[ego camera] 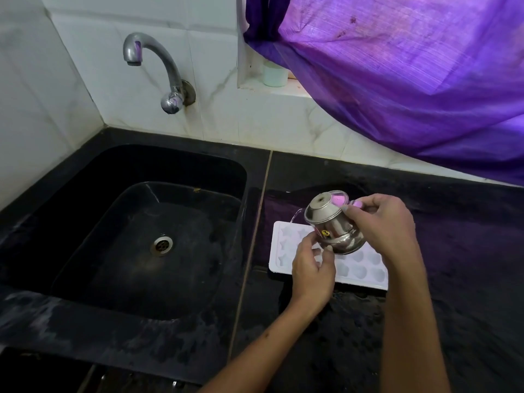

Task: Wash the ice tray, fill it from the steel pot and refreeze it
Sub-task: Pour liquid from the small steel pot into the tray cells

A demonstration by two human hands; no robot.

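**Filling the ice tray from the tilted steel pot**

A person stands at a black stone counter (425,321) beside a black sink (136,231), pouring. The small steel pot (333,222) is tipped over towards the far left, and a thin stream of water (295,215) leaves its rim and falls into the far left corner of the white ice tray (286,251). The tray lies flat on the counter, directly under both hands.

The right hand (380,225) grips the pot from the right, fingers curled round its upper side near the rim. The left hand (313,268) is below the pot, fingertips pinching lightly at its rounded belly to steady it. The pot is lifted clear of the tray, between the two sets of fingers.

This looks like the filling step, early on; how full the moulds are cannot be told. The next move probably calls for shifting the stream slowly along the rows, towards the right fingers, easing the tilt so nothing overflows. Freezing comes after.

A tap (153,63) juts from the tiled wall, and a purple curtain (397,80) hangs above.
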